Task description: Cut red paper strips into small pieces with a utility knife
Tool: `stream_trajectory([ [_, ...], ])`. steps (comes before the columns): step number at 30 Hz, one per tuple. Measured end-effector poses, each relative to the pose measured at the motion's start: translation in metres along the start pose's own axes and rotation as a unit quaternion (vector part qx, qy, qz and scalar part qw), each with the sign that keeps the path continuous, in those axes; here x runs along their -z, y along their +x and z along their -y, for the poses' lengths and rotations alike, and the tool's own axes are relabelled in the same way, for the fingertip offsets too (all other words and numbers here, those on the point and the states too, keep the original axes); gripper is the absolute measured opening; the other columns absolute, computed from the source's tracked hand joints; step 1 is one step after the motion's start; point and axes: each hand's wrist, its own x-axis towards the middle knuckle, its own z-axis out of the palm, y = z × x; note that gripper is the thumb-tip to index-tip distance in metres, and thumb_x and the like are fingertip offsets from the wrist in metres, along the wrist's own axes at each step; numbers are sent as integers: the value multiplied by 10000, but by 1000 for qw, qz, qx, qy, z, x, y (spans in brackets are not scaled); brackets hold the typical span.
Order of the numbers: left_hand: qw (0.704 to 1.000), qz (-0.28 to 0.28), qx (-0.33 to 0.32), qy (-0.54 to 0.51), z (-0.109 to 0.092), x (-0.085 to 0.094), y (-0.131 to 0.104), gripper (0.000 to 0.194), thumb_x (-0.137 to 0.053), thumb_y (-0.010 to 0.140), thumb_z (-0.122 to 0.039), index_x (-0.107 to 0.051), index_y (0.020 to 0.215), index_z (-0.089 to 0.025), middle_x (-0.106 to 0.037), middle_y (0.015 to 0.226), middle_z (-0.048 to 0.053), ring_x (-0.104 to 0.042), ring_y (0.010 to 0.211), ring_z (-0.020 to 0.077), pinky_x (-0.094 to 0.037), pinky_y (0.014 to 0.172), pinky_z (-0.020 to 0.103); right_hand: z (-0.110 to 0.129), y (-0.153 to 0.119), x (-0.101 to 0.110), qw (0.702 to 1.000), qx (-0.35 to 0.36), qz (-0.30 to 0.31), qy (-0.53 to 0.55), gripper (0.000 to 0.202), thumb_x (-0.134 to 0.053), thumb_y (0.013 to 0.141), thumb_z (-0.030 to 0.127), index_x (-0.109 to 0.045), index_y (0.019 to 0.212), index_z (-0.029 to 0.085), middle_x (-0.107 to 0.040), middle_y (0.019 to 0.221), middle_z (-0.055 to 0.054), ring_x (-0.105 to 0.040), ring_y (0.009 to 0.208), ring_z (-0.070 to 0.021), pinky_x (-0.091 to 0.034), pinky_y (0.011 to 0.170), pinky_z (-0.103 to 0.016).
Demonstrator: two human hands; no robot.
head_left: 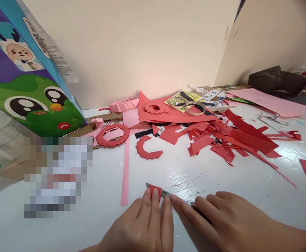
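left hand (pixel 149 224): flat on the surface (pixel 95 210), fingers together, fingertips pressing down a small red paper piece (pixel 155 190); nothing enclosed, grip released
right hand (pixel 221 217): closed around the handle of a craft knife (pixel 166 193), grip clenched on it, index finger laid along the top
craft knife: blade low and nearly flat, tip pointing left, lying across the red paper piece just beyond the left fingertips
red paper piece: near the front edge of the surface, partly hidden under the left fingers; only a small corner showing
cutting well (judgement): keep fingertips behind the blade line, never in its path; press the paper firmly to stop slipping; draw with light steady pressure rather than force; bare painted surface under the cut, so likely to score
red scraps (pixel 221 140): heap further back, well apart from the hands
toothed ring (pixel 112 134): red, lying left of centre, with a toothed arc (pixel 146 148) just beside it
pink strip (pixel 125 171): long, running toward the left hand, ending near it
tape rolls (pixel 187 105): on the red sheets at the back
bag (pixel 29 77): colourful, cartoon-printed, leaning in at far left
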Motion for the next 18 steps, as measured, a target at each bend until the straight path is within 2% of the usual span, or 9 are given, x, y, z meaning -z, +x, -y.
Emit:
stream_trajectory([
  [6,1000,10,7,15,-2,-1,2,311,-412,900,-8,-716,932,-64,-806,853,151,-793,735,245,-605,572,254,-1,-5,-2,1000,12,6,6,461,-610,777,155,-630,1225,50,-716,706,-7,-609,505,-164,-466,425,-316],
  [11,1000,-7,-5,11,-3,-1,2,360,-366,887,26,-710,942,-64,-804,823,155,-792,712,251,-597,533,256,0,-7,-2,1000,4,16,17,469,-586,777,156,-623,1230,36,-710,700,-16,-604,491,-169,-470,423,-321],
  [14,1000,-1,-7,13,-1,0,2,378,-343,894,36,-706,932,-64,-804,805,147,-791,690,242,-598,521,252,-1,-5,0,1000,10,0,3,479,-553,750,81,-624,1221,34,-707,696,-12,-587,490,-166,-454,420,-316],
  [18,1000,11,-10,0,1,0,1,336,-388,897,24,-708,928,-71,-805,834,146,-792,712,251,-603,539,259,-8,-5,1,999,40,9,-7,548,-497,697,-3,-605,1234,6,-695,700,-20,-583,508,-166,-440,446,-318],
])
